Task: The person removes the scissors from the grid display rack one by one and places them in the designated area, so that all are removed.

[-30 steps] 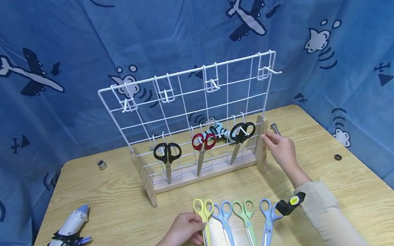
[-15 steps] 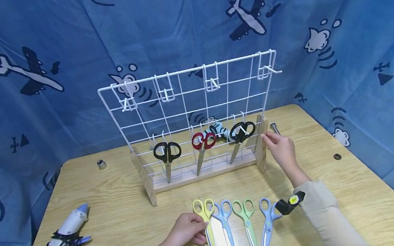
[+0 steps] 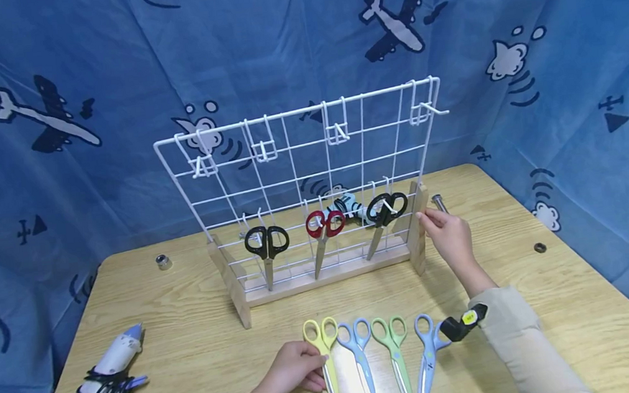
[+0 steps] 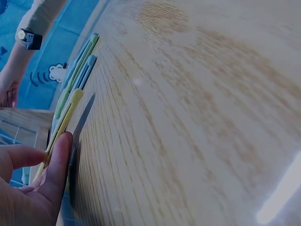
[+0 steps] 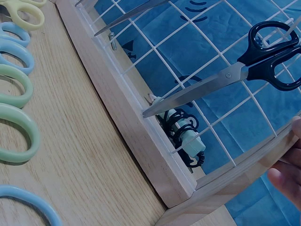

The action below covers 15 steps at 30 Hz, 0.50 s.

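My left hand point(image 3: 298, 367) pinches a pair of yellow scissors point(image 3: 333, 388) between thumb and fingers, handle loops toward the rack. In the left wrist view, the scissors point(image 4: 70, 107) stand just over the tabletop with a dark shadow beside them. My right hand point(image 3: 452, 240) grips the wooden right end post point(image 3: 418, 250) of a white wire rack point(image 3: 296, 179). On the rack's lower hooks hang black-handled scissors point(image 3: 267, 243) at left, red-handled scissors point(image 3: 325, 224) in the middle and another black-handled pair point(image 5: 270, 59) at right. The upper hooks point(image 3: 337, 133) hold nothing.
Right of the yellow pair lie blue scissors point(image 3: 362, 361), green scissors point(image 3: 397, 354) and another blue pair point(image 3: 427, 361). A white cord-wrapped tool point(image 3: 107, 389) lies at left. Behind the rack is a pale-blue tool point(image 5: 190, 141). A bolt point(image 3: 438, 203) and nuts point(image 3: 163, 261) lie around.
The yellow scissors' handle loops have shifted slightly left, away from the blue pair beside them. My right hand has stayed on the rack's end post.
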Each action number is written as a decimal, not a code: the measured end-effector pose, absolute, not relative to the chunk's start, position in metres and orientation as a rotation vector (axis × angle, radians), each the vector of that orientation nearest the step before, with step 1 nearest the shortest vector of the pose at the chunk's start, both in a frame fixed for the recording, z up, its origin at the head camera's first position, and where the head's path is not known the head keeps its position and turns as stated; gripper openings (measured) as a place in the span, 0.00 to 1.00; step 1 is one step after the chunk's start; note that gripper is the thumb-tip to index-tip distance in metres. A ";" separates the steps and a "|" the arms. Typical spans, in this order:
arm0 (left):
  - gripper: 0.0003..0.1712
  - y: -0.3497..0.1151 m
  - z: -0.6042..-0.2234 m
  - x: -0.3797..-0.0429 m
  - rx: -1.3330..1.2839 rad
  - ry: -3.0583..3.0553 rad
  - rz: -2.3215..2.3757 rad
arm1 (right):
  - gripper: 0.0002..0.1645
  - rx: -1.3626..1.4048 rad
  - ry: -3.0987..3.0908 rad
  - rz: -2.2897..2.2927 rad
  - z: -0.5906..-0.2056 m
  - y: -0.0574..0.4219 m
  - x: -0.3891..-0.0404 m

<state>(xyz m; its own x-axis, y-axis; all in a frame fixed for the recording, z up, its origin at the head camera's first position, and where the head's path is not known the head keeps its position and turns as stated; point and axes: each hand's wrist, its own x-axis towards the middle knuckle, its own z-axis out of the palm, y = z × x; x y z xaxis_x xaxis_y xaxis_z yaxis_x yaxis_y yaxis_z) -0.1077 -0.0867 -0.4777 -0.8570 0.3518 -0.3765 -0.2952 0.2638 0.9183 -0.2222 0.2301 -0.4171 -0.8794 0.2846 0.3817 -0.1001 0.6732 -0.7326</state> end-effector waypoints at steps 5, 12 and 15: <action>0.10 -0.091 -0.477 -0.106 0.041 2.018 1.622 | 0.20 -0.139 -2.407 1.081 -0.417 0.231 -0.223; 0.10 -0.090 -0.475 -0.106 0.047 2.019 1.605 | 0.20 -0.128 -2.403 1.086 -0.416 0.231 -0.223; 0.09 -0.089 -0.476 -0.107 0.055 2.024 1.599 | 0.20 -0.131 -2.409 1.097 -0.417 0.230 -0.223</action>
<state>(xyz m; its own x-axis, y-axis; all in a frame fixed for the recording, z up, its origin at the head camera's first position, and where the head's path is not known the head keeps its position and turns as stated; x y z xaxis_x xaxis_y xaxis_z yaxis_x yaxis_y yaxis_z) -0.1065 -0.0894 -0.4762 -0.8454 0.3611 -0.3937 -0.2994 0.2899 0.9090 -0.2226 0.2301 -0.4174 -0.8771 0.2799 0.3904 -0.1109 0.6728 -0.7315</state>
